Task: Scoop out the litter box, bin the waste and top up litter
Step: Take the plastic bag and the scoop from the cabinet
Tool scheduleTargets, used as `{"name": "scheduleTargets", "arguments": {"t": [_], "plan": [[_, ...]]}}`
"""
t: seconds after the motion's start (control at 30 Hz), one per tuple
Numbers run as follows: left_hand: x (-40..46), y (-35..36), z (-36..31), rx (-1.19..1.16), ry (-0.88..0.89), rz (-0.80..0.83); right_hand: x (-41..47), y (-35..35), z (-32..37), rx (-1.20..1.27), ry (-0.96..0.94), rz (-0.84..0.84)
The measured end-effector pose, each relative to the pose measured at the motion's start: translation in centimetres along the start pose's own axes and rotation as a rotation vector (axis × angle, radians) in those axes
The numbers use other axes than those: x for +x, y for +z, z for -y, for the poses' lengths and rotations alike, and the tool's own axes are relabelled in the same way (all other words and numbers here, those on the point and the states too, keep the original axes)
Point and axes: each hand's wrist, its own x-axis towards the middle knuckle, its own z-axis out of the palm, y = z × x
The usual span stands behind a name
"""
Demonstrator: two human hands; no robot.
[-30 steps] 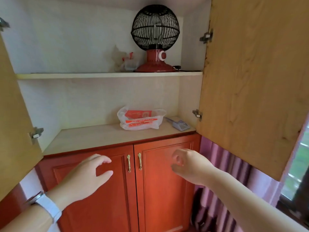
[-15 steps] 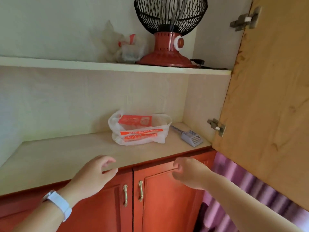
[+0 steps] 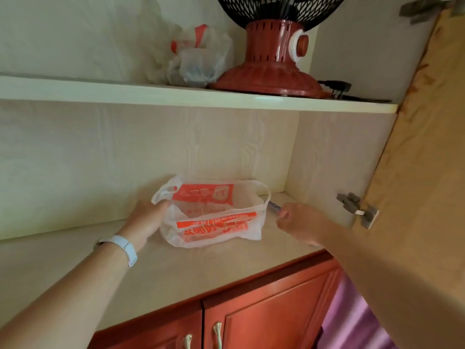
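Observation:
A white plastic bag with red print lies on the lower cupboard shelf. My left hand, with a white watch at the wrist, reaches its fingertips to the bag's left side by the handle loop; I cannot see whether they grip it. To the right of the bag lies the grey-blue litter scoop, of which only the handle end shows. My right hand covers the rest, its fingers curled round the handle.
The upper shelf carries a red fan base with a black cage and a crumpled clear bag. An open wooden door with a hinge stands right. Red lower doors are shut below.
Both hands have moved from the shelf's front edge into the cupboard, the left to the bag, the right onto the scoop. The view has come closer and tilted.

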Motion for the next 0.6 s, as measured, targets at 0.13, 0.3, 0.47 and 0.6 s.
{"name": "scheduleTargets", "arguments": {"t": [0.13,0.3,0.47,0.6], "plan": [[3.0,1.7,0.6,-0.057,-0.142,-0.073,4.2,0.4,-1.7,0.032,-0.021,0.022],[4.5,3.5,1.2,-0.014,-0.263,-0.201,9.9,1.1,-3.3,-0.019,-0.101,-0.003],[4.8,4.9,1.1,0.045,-0.215,-0.159,15.7,3.0,-5.5,-0.094,-0.087,0.039],[5.1,5.2,1.4,0.077,-0.198,-0.037,18.8,4.4,-6.1,-0.173,-0.092,0.106]]}}
